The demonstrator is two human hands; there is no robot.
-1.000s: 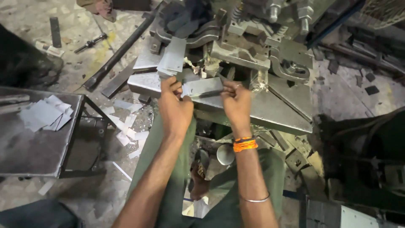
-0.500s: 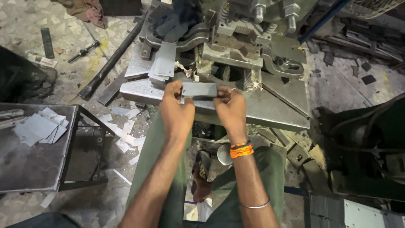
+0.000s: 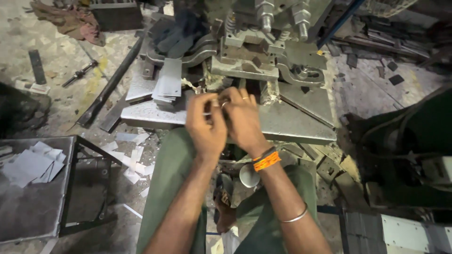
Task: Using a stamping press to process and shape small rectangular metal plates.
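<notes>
Both hands are up at frame centre, over the press bed [image 3: 292, 124]. Left hand [image 3: 206, 126] and right hand [image 3: 245, 120] are touching each other, fingers curled in around a thin metal blank [image 3: 207, 113]. Only a sliver of its edge shows between the thumbs, so call both grips closed on the blank, though how much of it each has is hidden.

Step, as I read it: you're handling one blank just in front of the die [image 3: 245, 61], between picking it up and feeding it in. It isn't seated yet; it sits above the bed, short of the die opening.

Stack of blanks [image 3: 167, 87] is to the left of your hands on the bed, well within reach. Loose sheets [image 3: 30, 164] lie on the small tabletop at lower left, well apart from the work. More offcuts are scattered on the floor [image 3: 132, 160] between the two.

Next move likely needs:
- blank turned flat and squared to the die
- fingers kept to the near edge, clear of the ram
- a straight push toward the top of the frame

Main risk, in my view, is fingertips under the tool.
</notes>
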